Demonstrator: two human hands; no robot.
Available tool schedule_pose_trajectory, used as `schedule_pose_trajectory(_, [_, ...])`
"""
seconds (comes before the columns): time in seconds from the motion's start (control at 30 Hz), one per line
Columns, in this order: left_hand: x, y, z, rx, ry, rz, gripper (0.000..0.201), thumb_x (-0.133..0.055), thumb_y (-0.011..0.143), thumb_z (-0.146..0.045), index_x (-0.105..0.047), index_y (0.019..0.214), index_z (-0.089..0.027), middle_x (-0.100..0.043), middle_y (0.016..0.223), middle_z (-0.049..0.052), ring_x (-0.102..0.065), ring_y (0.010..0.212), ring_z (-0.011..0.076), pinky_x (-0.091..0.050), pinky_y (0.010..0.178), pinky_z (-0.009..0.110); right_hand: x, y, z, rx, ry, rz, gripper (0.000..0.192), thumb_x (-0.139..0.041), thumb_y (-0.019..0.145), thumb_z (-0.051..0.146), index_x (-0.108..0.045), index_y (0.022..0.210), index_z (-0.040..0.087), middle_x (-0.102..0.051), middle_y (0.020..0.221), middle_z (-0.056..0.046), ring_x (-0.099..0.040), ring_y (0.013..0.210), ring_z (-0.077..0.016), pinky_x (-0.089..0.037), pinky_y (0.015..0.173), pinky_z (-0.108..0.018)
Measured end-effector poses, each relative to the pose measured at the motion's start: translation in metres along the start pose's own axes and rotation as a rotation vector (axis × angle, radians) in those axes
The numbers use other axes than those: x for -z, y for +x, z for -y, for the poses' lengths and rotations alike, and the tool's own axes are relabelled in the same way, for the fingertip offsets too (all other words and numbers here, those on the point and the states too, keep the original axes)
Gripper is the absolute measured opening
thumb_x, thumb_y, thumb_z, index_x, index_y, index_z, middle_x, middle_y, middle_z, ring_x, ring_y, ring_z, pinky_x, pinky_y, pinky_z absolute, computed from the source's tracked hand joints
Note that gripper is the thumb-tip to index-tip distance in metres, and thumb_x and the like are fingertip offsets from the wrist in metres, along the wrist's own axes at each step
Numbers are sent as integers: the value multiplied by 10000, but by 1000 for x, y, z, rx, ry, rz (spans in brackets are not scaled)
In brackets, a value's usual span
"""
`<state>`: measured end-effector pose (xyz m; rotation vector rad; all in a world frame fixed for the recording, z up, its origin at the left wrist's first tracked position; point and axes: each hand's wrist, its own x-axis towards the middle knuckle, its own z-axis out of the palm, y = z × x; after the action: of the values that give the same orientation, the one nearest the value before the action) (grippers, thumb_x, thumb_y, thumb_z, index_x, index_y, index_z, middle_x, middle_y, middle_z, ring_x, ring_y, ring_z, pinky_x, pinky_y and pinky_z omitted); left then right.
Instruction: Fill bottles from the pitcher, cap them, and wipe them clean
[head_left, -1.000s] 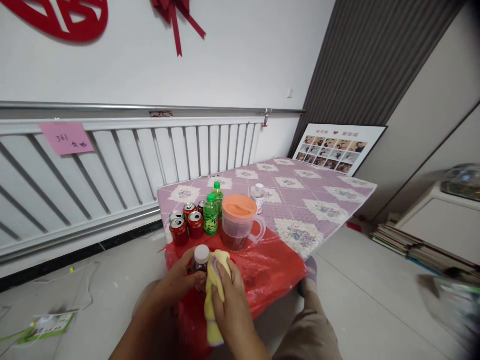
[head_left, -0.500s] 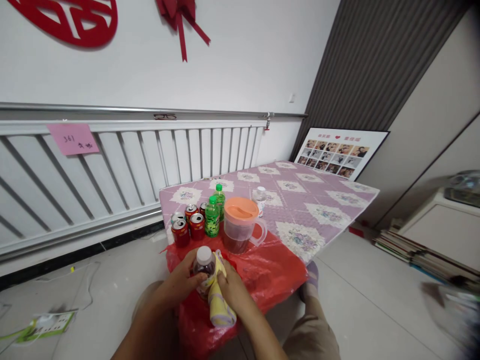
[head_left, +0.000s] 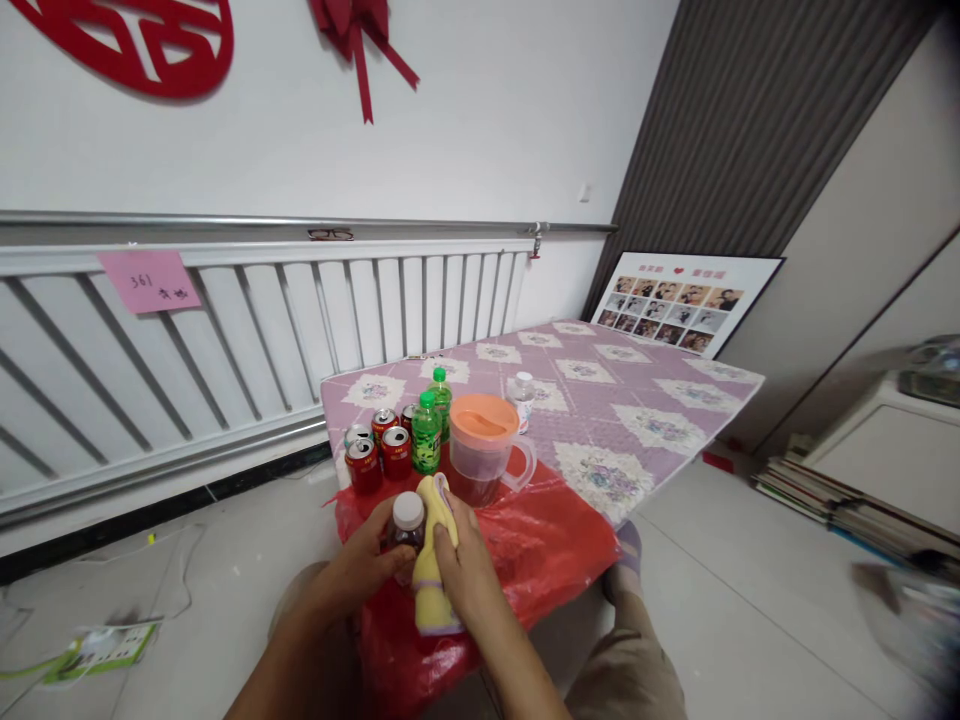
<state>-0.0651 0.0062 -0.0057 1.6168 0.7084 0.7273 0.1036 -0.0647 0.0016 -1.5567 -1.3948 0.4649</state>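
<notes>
A person sits at a low surface (head_left: 637, 400) covered with a purple patterned cloth and a red plastic sheet (head_left: 540, 545). The left hand (head_left: 367, 560) grasps a small dark bottle (head_left: 407, 525) with a white cap, upright over the red sheet at the near edge. The right hand (head_left: 465, 565) clenches a yellow cloth (head_left: 431, 565) pressed against the bottle's side. This looks like wiping the bottle. Further wiping would call for turning it within the left grip. Behind stand red cans (head_left: 379, 455), two green bottles (head_left: 427, 435) and an orange-lidded jug (head_left: 481, 450).
</notes>
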Motion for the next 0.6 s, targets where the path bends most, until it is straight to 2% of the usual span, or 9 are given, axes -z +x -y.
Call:
schedule_pose_trajectory(0.13, [1,1,4,-15,23,-9,658,-702,776,-268,-444,1377,-195,-593,1324,112,-542,1223,314,-410,1071,452,-13,-11,-27,-60,-23,25,529,-430,870,174,-516,1387,109,-599,1334,-173,-560,1257,-250,-438,1080,-436])
schedule_pose_trajectory(0.2, [1,1,4,-14,28,-15,649,-702,775,-271,-452,1368,-192,-609,1300,115,-557,1200,312,-412,1066,456,-15,-19,-32,-70,-30,27,541,-441,860,167,-507,1394,111,-589,1346,-176,-553,1267,-255,-440,1079,-441])
schedule_pose_trajectory(0.3, [1,0,2,-8,42,-24,640,-706,768,-250,-460,1356,-188,-613,1296,114,-551,1204,311,-406,1070,461,-13,-27,-22,-58,-37,12,556,-428,882,179,-455,1436,132,-523,1415,-165,-495,1321,-243,-404,1111,-436])
schedule_pose_trajectory(0.47, [-2,-1,-5,2,-17,3,634,-691,778,-244,-447,1362,-203,-584,1342,110,-548,1218,304,-432,1047,456,-5,-24,13,62,-51,-52,566,-424,936,247,-359,1496,210,-332,1548,-127,-327,1432,-241,-352,1145,-439])
schedule_pose_trajectory(0.53, [-3,-1,-6,5,-26,-5,628,-689,783,-253,-449,1362,-210,-577,1354,105,-543,1228,300,-426,1055,451,-5,-20,17,90,-50,-59,562,-430,941,258,-356,1497,233,-319,1556,-113,-316,1437,-240,-336,1153,-443])
schedule_pose_trajectory(0.6, [-3,-1,-6,2,-18,-16,630,-699,780,-276,-459,1356,-200,-590,1334,108,-543,1223,304,-425,1053,450,-8,-17,11,62,-44,-69,554,-410,941,242,-364,1491,207,-365,1531,-125,-358,1415,-237,-339,1152,-445])
